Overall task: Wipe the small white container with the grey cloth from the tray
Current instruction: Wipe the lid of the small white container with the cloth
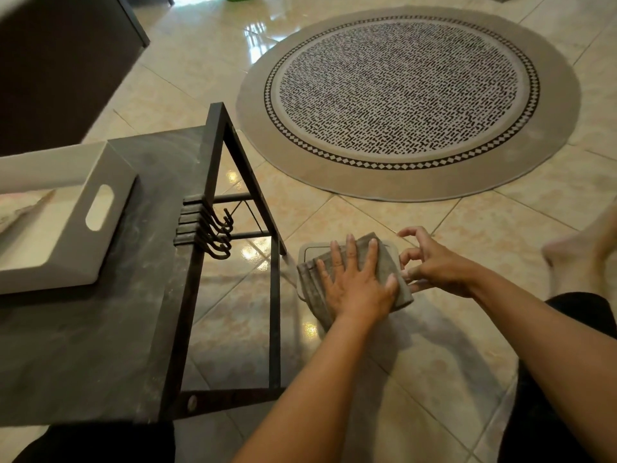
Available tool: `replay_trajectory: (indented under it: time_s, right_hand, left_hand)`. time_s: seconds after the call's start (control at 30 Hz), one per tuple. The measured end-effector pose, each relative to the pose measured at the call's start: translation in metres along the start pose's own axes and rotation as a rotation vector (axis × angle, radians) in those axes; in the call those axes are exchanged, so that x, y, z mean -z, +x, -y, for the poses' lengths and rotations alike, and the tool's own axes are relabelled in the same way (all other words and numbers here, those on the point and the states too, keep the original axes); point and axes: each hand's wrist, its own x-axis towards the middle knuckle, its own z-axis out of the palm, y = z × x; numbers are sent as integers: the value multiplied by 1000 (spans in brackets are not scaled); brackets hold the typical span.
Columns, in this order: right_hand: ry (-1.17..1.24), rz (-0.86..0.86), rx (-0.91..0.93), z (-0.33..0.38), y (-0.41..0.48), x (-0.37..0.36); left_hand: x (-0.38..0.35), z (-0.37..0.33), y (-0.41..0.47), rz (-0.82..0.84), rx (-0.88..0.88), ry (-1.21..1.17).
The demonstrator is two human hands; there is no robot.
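Note:
The small white container (307, 252) lies on the tiled floor just right of the table leg, and only its rounded far-left corner and left edge show. A folded grey cloth (310, 285) covers most of its top. My left hand (357, 289) presses flat on the cloth with the fingers spread and the thumb at the cloth's right edge. My right hand (437, 262) sits at the container's right side, fingertips curled against its edge and holding it. The white tray (100, 182) with a handle slot stands on the table at the left.
A dark marble-topped table (133, 295) with a black metal frame and several hooks (213, 232) stands to the left. A round patterned rug (407, 105) lies beyond on glossy tiles. A foot (574, 252) is at the right edge, and dark furniture is at the top left.

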Motion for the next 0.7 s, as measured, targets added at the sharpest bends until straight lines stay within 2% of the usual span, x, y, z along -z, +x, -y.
replay_trajectory:
  time_s: [0.13,0.27,0.43,0.6,0.63,0.7]
  right_hand:
    - [-58,-9,3,3,-1,-3]
    - [-44,-38,-2,7,-3,-6]
    - [-1,-57,21,-1,-3,-7]
    - [0,-36,-16,1,-10,-4]
    - [-42,-32,-31,3,-10,-2]
    - [-296,-133,-4,11,-1,2]
  left_hand:
    - [4,-2,7,9,2,6]
    - [13,16,18,-51,11,24]
    - [6,50,-9,-162,167,45]
    - [-27,27,-28,-215,-96,81]
    - [-29,28,-25,-217,-135,86]
    - [-27,35,-17,-204,-198,104]
